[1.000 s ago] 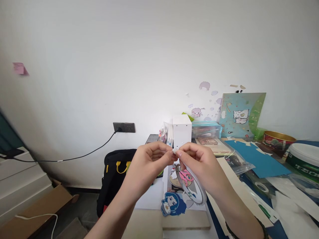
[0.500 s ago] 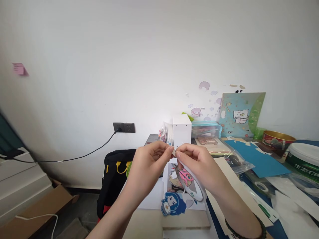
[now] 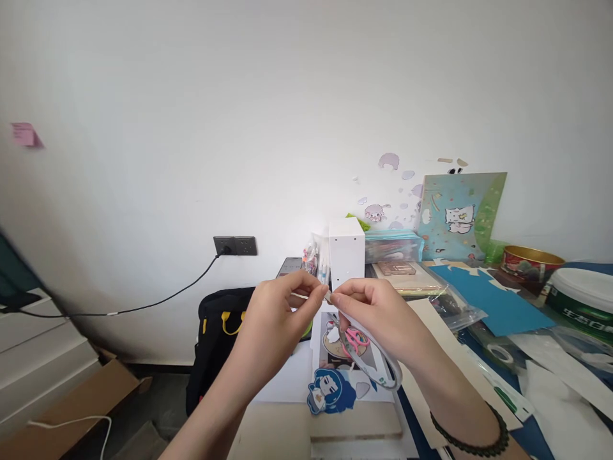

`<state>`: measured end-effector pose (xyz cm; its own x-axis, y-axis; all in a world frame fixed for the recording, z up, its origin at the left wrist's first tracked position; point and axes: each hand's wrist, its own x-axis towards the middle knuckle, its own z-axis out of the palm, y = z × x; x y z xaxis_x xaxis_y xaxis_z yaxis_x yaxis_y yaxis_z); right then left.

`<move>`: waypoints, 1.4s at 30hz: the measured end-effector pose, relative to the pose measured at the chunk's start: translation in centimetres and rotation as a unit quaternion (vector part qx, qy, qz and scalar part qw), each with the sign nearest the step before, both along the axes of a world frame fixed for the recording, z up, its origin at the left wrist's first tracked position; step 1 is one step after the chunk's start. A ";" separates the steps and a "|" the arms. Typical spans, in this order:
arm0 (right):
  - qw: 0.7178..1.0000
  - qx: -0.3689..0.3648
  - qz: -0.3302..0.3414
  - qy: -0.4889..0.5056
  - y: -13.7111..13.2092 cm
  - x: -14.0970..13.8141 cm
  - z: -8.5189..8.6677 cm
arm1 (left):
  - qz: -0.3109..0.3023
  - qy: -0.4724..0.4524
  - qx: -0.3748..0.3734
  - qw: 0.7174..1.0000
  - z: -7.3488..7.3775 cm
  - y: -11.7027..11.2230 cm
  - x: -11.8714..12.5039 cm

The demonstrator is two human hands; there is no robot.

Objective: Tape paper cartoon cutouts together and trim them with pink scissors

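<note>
Pinching a small whitish scrap (image 3: 328,296), not yet released, between your left hand (image 3: 281,322) and right hand (image 3: 382,312), you have a pale ring-shaped roll (image 3: 396,377) at five o'clock below and a blue-haired paper figure (image 3: 331,391), seemingly already cut out, at six.

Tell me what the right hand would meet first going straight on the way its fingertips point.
Most likely the left hand: its fingertips face the right hand across a small pale piece, though exact depth is unclear.

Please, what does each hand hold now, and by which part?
Right hand: a tape roll, by its upper part. Left hand: apparently a tiny white piece; which part cannot be told.
</note>
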<state>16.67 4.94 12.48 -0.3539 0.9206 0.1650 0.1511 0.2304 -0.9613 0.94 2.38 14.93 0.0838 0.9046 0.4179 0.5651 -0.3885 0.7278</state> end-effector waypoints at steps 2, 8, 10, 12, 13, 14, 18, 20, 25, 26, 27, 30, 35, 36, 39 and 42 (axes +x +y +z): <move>1.000 0.001 -0.002 -0.003 0.0 0.0 0.0 | -0.001 -0.004 0.001 1.000 0.0 -0.1 0.0; 0.999 0.014 -0.019 -0.026 0.0 -0.1 -0.3 | -0.007 0.012 0.009 1.000 0.0 0.0 0.1; 0.998 0.031 -0.031 -0.043 -0.1 -0.2 -0.3 | -0.004 0.020 0.016 1.000 0.0 0.0 0.1; 0.996 0.055 -0.048 -0.058 -0.2 -0.3 -0.3 | 0.001 0.030 0.022 0.999 -0.1 0.0 0.1; 0.994 0.066 -0.058 -0.065 -0.3 -0.4 -0.2 | 0.003 0.034 0.025 0.999 -0.1 0.0 0.1; 0.992 0.074 -0.068 -0.073 -0.4 -0.5 -0.1 | 0.005 0.039 0.027 0.999 -0.2 0.0 0.1; 0.984 0.089 -0.109 -0.111 -0.6 -0.8 0.0 | 0.009 0.053 0.036 0.998 -0.4 0.0 0.2; 0.981 0.099 -0.120 -0.113 -0.6 -0.9 -0.1 | 0.010 0.052 0.036 0.998 -0.5 0.1 0.2; 0.981 0.114 -0.121 -0.102 -0.5 -0.9 -0.4 | 0.011 0.034 0.026 0.999 -0.5 0.3 0.2; 0.980 0.115 -0.124 -0.106 -0.4 -0.9 -0.4 | 0.016 0.032 0.019 0.999 -0.5 0.4 0.2; 0.979 0.114 -0.128 -0.109 -0.4 -0.9 -0.4 | 0.021 0.031 0.012 0.999 -0.6 0.4 0.1; 0.981 0.104 -0.123 -0.109 -0.3 -0.8 -0.2 | 0.038 0.030 0.005 0.999 -0.7 0.5 0.0; 0.983 0.095 -0.125 -0.096 -0.7 -0.4 0.1 | 0.053 0.029 0.009 0.998 -0.6 0.6 -0.1; 0.981 0.099 -0.131 -0.100 -0.8 -0.4 0.1 | 0.053 0.029 0.009 0.998 -0.6 0.6 -0.2; 0.977 0.117 -0.140 -0.115 -1.0 -0.4 0.3 | 0.038 0.019 0.000 0.999 -0.6 0.5 -0.4; 0.974 0.132 -0.141 -0.118 -1.2 -0.5 0.4 | -0.011 -0.022 -0.030 0.999 -0.6 0.5 -0.6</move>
<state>16.20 3.78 12.90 -0.1497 0.9235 0.3531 0.4531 0.3815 -0.8057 0.29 2.92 14.37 0.0871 0.9261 0.3671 0.5234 -0.3561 0.7741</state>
